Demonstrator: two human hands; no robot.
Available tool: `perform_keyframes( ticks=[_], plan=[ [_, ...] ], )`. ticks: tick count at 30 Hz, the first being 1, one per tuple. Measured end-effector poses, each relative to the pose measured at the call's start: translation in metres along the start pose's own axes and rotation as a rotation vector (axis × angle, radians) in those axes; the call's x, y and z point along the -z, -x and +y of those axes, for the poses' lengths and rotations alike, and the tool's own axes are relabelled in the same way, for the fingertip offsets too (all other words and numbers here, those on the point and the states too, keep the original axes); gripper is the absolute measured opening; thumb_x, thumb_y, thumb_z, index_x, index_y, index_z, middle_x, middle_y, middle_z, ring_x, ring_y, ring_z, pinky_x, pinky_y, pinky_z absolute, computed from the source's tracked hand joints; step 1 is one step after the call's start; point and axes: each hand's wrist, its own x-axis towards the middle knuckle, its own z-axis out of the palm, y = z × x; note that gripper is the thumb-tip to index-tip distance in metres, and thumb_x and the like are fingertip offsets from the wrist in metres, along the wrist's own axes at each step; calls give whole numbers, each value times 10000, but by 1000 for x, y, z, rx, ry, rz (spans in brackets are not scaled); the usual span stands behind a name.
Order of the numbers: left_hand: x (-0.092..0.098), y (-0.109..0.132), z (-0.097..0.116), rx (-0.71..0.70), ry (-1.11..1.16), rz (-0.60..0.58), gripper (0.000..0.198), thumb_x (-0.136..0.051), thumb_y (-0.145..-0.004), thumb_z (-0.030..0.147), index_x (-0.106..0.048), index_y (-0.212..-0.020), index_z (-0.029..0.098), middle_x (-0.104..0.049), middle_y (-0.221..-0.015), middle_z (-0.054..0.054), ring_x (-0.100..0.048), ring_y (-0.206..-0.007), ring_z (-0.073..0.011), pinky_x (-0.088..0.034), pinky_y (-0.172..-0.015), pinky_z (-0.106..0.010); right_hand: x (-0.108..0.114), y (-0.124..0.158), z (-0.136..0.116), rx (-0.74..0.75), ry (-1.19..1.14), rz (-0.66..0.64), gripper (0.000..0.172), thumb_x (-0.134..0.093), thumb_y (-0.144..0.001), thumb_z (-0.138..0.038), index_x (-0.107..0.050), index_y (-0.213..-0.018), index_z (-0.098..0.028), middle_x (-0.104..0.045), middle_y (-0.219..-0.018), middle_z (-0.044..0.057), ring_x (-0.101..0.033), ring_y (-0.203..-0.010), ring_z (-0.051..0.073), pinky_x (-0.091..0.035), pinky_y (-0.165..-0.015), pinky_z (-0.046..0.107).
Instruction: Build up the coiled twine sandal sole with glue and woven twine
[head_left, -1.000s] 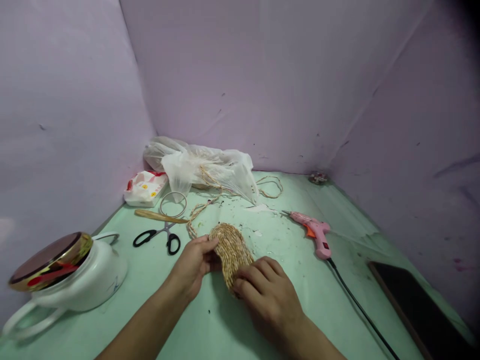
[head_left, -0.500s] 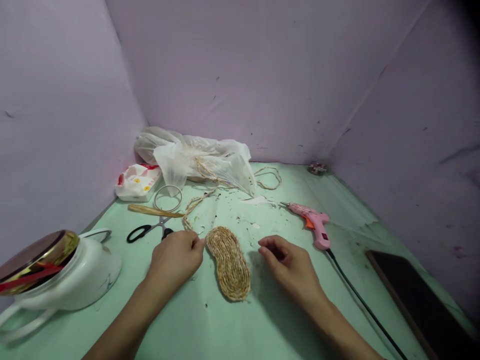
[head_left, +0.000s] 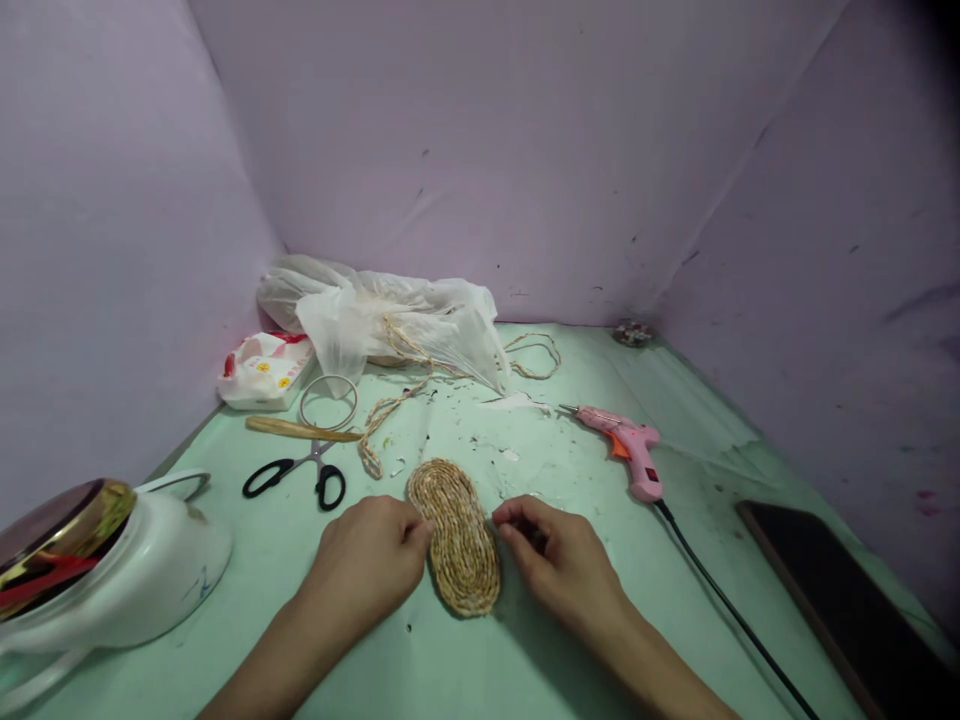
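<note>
Mat (head_left: 455, 540): straw-coloured, oval, rows of twisted strand; lies flat on the counter (head_left: 525, 675) between the 2 hands, long axis running 11 to 5 o'clock. All bearings below taken from the mat.

Left hand (head_left: 371, 550): at 9 o'clock. Grip narrow, fingers curled, thumb against forefinger, tips at the mat's edge. Cannot tell whether they pinch it.

Right hand (head_left: 559, 555): at 3 o'clock. Grip fairly narrow, fingers bent, gap visible between thumb and forefinger; tips just beside the mat's opposite edge, palm hollow facing the mat.

Glue gun (head_left: 636, 455): pink, orange trigger, on its side at 2 o'clock, nozzle toward 9; black cable (head_left: 727, 600) runs off toward 5. Phone (head_left: 840, 610): dark, flat, well apart at 3 o'clock.

Scissors (head_left: 281, 475): black handles, at 10 o'clock; blades partly under the stick (head_left: 300, 430). Ring (head_left: 303, 408): just beyond the stick. Cord (head_left: 381, 412): pale, twisted, at 11 o'clock, trailing from near the bag (head_left: 442, 300), which is white and crumpled. Box (head_left: 259, 400): white and red, between 10 and 11. Pot (head_left: 180, 575): white, at 9 o'clock, gold-rimmed disc (head_left: 64, 515) at its mouth.
</note>
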Motion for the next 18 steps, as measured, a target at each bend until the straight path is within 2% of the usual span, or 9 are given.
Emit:
perform_keyframes(
  ticks=[5,9,11,14,16,18],
  plan=[
    [-7,1,6,38,-23,55,341,-384,-794,345,-622,-605,189,-628,-612,-52,-558,-600,-183,-229,-489,-261,-6,0,1,5,-183,-37,177,-481,-733,-193,-648,-793,-201,-694,-748,23,-626,-704,173,-465,-660,284],
    [-8,3,8,-4,-5,54,334,-368,-804,326,-651,-672,207,-662,-676,-70,-594,-663,-221,-261,-510,-273,-6,0,-1,-57,-401,-103,143,-492,-727,-195,-629,-765,-176,-699,-713,39,-647,-697,179,-489,-674,297],
    [-6,4,8,6,-23,58,328,-362,-807,327,-648,-697,212,-673,-700,-74,-605,-685,-239,-267,-517,-280,-3,-1,-2,-62,-367,-32,146,-496,-728,-209,-634,-767,-180,-702,-723,46,-648,-699,187,-485,-684,311],
    [3,5,7,77,-74,105,318,-348,-814,332,-623,-709,210,-679,-729,-76,-612,-711,-260,-266,-521,-289,5,-4,-1,-100,-283,148,172,-491,-730,-248,-632,-800,-181,-706,-744,65,-640,-682,197,-475,-637,312],
    [8,6,5,122,-107,131,308,-343,-814,332,-602,-698,212,-676,-731,-72,-610,-712,-267,-265,-518,-293,9,-6,2,-137,-241,189,184,-488,-727,-261,-628,-814,-178,-707,-738,68,-631,-643,192,-460,-566,292],
    [11,7,4,135,-111,132,295,-343,-811,323,-595,-698,219,-675,-739,-63,-607,-714,-265,-274,-521,-295,11,-8,4,-107,-140,179,172,-494,-726,-255,-635,-794,-184,-704,-707,55,-620,-594,181,-437,-512,274]
  ],
)
